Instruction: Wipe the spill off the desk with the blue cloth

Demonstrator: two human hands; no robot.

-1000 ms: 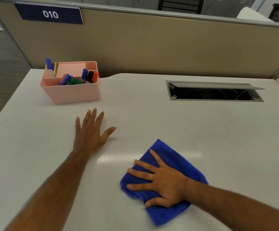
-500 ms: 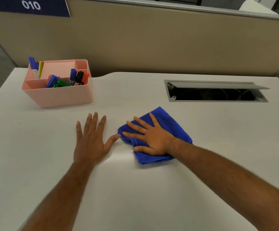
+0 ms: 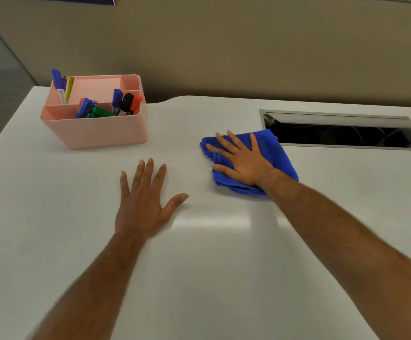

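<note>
The right hand (image 3: 242, 165) presses flat, fingers spread, on the folded blue microfibre cloth (image 3: 276, 153); the left hand (image 3: 143, 204) rests open on the white worktop (image 3: 199, 278), nearer the person.

Left hand (image 3: 142, 204) flat on desk (image 3: 211, 278), near centre; right hand (image 3: 242, 163) to its right and farther back, flat on cloth (image 3: 283, 158). Cloth's far corner lies at the near edge of the cable hatch (image 3: 341, 130), back right. Organiser (image 3: 96, 133) back left, markers (image 3: 123, 104) standing in its compartments.
</note>
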